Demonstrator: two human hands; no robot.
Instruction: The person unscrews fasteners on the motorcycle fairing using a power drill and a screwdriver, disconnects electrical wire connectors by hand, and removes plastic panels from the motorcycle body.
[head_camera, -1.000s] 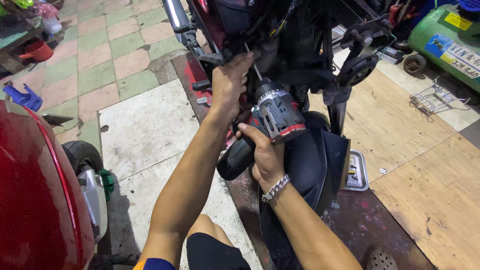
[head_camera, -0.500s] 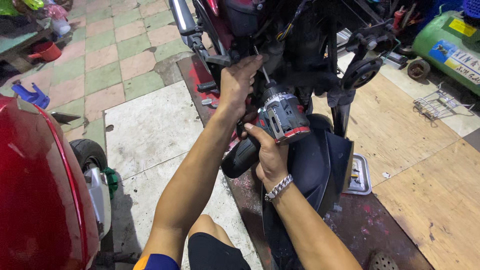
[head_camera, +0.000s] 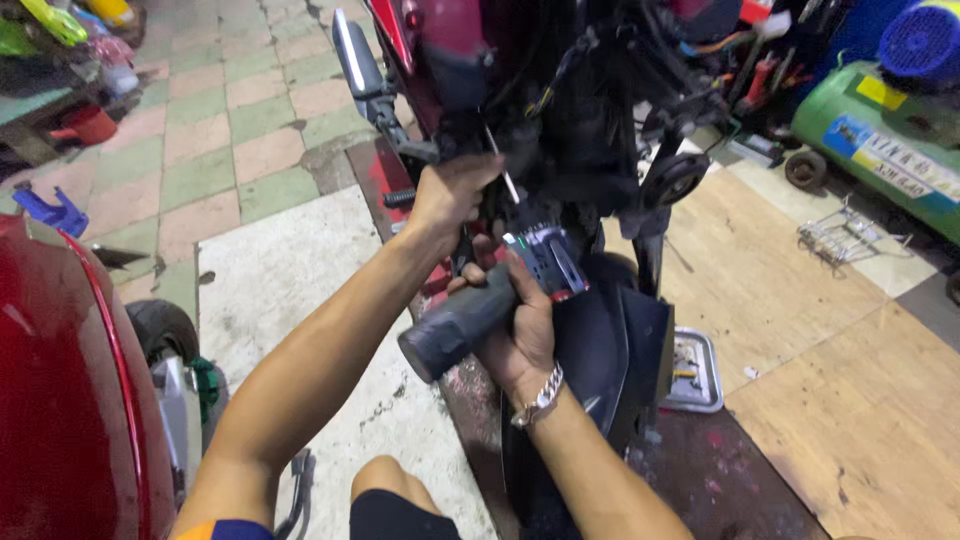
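Observation:
My right hand (head_camera: 520, 325) grips the handle of a dark cordless drill (head_camera: 490, 300) with a grey body and red trim; a metal bracelet is on that wrist. The drill's long thin bit (head_camera: 503, 170) points up into the stripped front of a dark red motorcycle (head_camera: 520, 90). My left hand (head_camera: 455, 190) is closed around the bit and the black parts of the motorcycle just above the drill. A black mudguard (head_camera: 610, 360) sits below the drill. The bit's tip is hidden behind the bodywork.
A red scooter panel (head_camera: 60, 400) and small wheel (head_camera: 160, 325) stand at the left. A metal tray (head_camera: 695, 370) with small parts lies on the floor at right. A green compressor tank (head_camera: 880, 140) and a wire rack (head_camera: 845, 235) are at far right.
The view has tilted and moved closer. The drill has turned, its handle now swung out to the left, and both hands sit lower in the view, still on the motorcycle front.

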